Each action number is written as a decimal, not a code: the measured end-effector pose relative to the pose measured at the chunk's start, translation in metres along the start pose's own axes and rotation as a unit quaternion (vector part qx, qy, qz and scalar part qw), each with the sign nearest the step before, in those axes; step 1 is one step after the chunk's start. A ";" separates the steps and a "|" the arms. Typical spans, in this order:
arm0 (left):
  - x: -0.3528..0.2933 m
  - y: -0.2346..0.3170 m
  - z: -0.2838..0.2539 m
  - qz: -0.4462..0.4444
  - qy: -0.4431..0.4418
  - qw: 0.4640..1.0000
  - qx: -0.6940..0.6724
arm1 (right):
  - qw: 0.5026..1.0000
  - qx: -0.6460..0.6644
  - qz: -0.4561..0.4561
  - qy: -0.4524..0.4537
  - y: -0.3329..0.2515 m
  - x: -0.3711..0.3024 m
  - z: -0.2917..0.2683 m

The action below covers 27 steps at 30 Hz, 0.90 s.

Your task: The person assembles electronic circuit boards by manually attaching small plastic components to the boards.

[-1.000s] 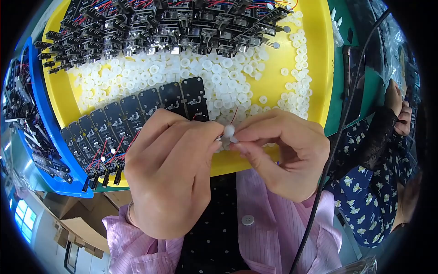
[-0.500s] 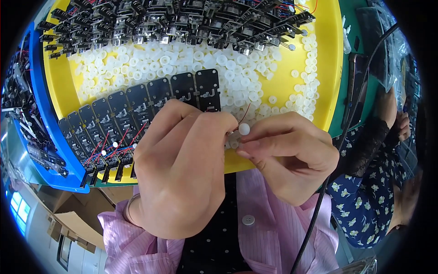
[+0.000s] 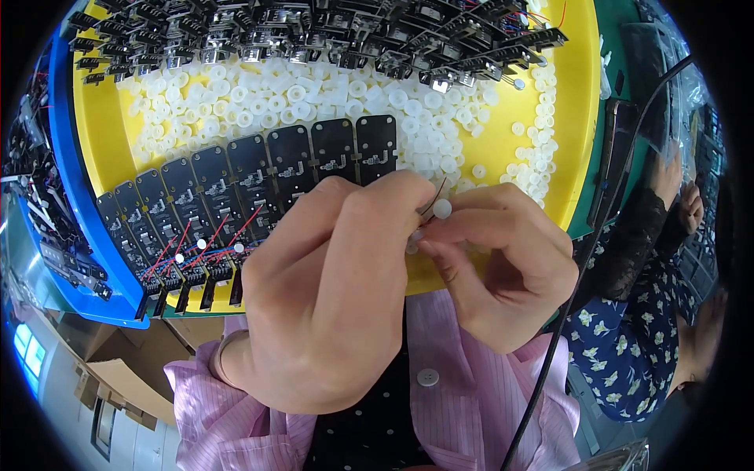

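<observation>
A panel of joined black circuit boards [image 3: 250, 166] lies across the tray, red and blue wires at its near edge. My left hand [image 3: 334, 294] is closed over the panel's right end, its fingertips mostly hidden behind the knuckles. Close by, my right hand [image 3: 510, 263] pinches a small translucent white plastic piece [image 3: 415, 239] between thumb and forefinger. The fingertips of both hands nearly meet there. Just above the right fingertips is a white disc [image 3: 443, 209], with a thin dark wire [image 3: 438, 194] sticking up beside it.
Many loose translucent plastic rings [image 3: 314, 98] cover the yellow tray [image 3: 580, 118]. Stacked circuit boards [image 3: 314, 31] stand along its far side. A blue bin [image 3: 71, 173] is at left. A black cable [image 3: 554, 345] hangs at right, near another person's arm [image 3: 632, 251].
The tray and panel appear slightly farther right in view. Both hands' fingertips have drawn closer together around the small plastic piece, and the white disc sits a little higher.
</observation>
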<state>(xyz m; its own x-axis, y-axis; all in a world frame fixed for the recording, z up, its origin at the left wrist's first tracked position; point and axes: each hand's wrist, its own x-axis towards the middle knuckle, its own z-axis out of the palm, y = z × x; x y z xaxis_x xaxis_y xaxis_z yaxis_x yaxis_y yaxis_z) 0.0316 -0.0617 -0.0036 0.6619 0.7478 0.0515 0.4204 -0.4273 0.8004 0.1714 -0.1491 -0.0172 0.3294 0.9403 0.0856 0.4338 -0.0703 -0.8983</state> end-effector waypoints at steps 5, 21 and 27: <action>-0.002 -0.002 0.000 0.013 -0.011 1.000 -0.020 | 1.000 0.006 0.000 0.001 0.004 0.003 0.007; 0.009 0.004 -0.008 0.119 -0.030 0.991 0.046 | 0.993 -0.094 -0.066 -0.041 -0.001 0.008 -0.015; 0.015 -0.001 -0.020 0.053 0.054 0.987 0.142 | 0.974 -0.221 -0.001 0.038 -0.004 0.004 -0.043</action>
<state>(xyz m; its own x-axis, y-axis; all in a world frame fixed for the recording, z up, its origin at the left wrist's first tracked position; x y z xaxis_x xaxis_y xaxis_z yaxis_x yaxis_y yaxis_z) 0.0282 -0.0400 0.0085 0.6485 0.7339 0.2021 0.5188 -0.6204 0.5882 0.2074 -0.1594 0.0058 0.3820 0.9144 0.1341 0.7484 -0.2210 -0.6253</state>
